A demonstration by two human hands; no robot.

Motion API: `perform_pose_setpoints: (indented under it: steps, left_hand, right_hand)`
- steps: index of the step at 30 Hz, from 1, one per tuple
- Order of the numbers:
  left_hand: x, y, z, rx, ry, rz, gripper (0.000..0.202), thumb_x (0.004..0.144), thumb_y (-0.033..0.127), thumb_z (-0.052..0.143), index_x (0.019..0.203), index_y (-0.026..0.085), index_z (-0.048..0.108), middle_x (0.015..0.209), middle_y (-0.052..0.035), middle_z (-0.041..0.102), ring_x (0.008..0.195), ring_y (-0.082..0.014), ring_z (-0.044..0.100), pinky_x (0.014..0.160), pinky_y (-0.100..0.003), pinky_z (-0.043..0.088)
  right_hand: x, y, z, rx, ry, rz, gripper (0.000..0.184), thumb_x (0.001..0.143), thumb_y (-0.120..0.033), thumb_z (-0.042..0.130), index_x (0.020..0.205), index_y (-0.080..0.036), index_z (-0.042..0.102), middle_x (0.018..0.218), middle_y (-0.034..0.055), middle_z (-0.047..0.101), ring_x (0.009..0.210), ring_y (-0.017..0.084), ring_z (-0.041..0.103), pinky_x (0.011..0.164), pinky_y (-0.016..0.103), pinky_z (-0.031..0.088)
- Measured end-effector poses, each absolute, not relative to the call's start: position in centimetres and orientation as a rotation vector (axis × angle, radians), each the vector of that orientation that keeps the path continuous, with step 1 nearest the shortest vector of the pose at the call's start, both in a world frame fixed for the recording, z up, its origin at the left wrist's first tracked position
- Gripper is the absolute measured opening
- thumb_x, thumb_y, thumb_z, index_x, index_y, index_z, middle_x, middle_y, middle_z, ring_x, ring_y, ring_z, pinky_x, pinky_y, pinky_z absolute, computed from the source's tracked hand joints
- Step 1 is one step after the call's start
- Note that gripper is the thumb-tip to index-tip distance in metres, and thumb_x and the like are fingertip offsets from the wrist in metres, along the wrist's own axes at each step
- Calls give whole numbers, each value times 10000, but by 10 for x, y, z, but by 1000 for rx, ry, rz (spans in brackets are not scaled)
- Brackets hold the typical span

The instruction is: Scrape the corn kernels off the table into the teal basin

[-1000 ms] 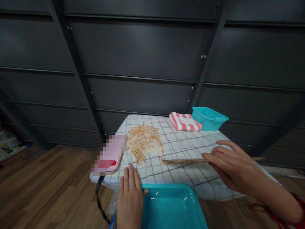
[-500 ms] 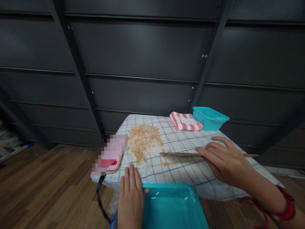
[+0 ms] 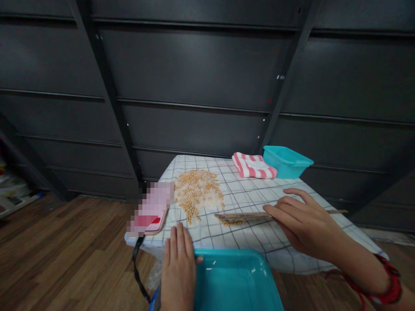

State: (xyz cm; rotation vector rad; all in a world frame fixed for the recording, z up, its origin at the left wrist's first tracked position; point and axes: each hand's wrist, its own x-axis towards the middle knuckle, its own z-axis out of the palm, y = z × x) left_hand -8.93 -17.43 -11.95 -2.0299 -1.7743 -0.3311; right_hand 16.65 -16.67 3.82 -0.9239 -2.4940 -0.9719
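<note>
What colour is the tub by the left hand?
The tub is turquoise, in the head view.

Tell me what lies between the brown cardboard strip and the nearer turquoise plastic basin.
The head view shows small round yellow beans along the strip, then white checked cloth.

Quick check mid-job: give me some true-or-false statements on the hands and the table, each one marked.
1. The right hand holds a thin brown strip. True.
2. The striped cloth lies left of the far tub. True.
3. The left hand grips the striped cloth. False: it is at the left edge of the near tub.
4. The mixed pile sits inside the far tub. False: it lies on the checked tablecloth.
5. Some yellow beans lie by the strip. True.
</note>
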Motion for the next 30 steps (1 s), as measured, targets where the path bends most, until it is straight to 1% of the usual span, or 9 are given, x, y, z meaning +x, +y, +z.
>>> perform_pose_setpoints:
  steps: [6,9,12,18,20,25,30]
  left_hand:
    - [-89,-174,-119,-2038,-1751,-329,485,830,263,393,1238,33,516,1349,-219,486,1253,-325,442,993,-489,413]
    - [-88,-175,-115,-2028,-1741,-301,491,809,273,446,1228,30,525,1340,-226,491,1236,-337,459,980,-487,430]
    - [-86,-175,-110,-2003,-1712,-231,517,774,274,513,1215,4,529,1319,-251,492,1207,-356,484,952,-480,458]
    - [-84,-176,-104,-2015,-1714,-195,525,765,239,531,1215,-30,512,1305,-277,483,1192,-366,493,929,-476,477]
    - [-84,-176,-105,-2029,-1731,-224,516,773,233,518,1220,-24,510,1315,-272,478,1203,-361,484,940,-476,468]
    - [-85,-177,-107,-2004,-1772,-205,487,760,214,534,1215,44,539,1332,-217,493,1215,-341,479,958,-474,453]
    - [-84,-177,-107,-1998,-1754,-174,491,755,223,530,1211,40,543,1330,-224,494,1210,-347,484,955,-485,452]
  right_hand:
    - [167,-175,39,-910,-2510,-864,302,731,-14,374,923,-169,549,660,6,601,620,143,545,820,381,401]
    - [171,-178,39,-909,-2519,-803,313,737,-11,370,948,-184,523,659,-9,585,621,139,541,820,380,411]
    - [176,-180,39,-893,-2529,-763,337,730,-4,378,982,-185,507,672,-15,584,620,136,539,825,383,417]
    - [187,-183,40,-911,-2463,-883,363,715,-12,395,1009,-192,509,701,6,597,651,158,553,848,394,402]
    - [192,-184,41,-942,-2462,-918,380,707,-15,398,1026,-186,515,690,7,588,651,165,551,840,396,402]
    - [196,-192,43,-1008,-2508,-996,377,700,-29,381,1016,-173,528,673,8,574,639,175,543,801,404,418]
    - [191,-201,45,-1014,-2525,-986,367,715,-25,365,1013,-174,522,671,3,576,637,173,552,795,411,431]
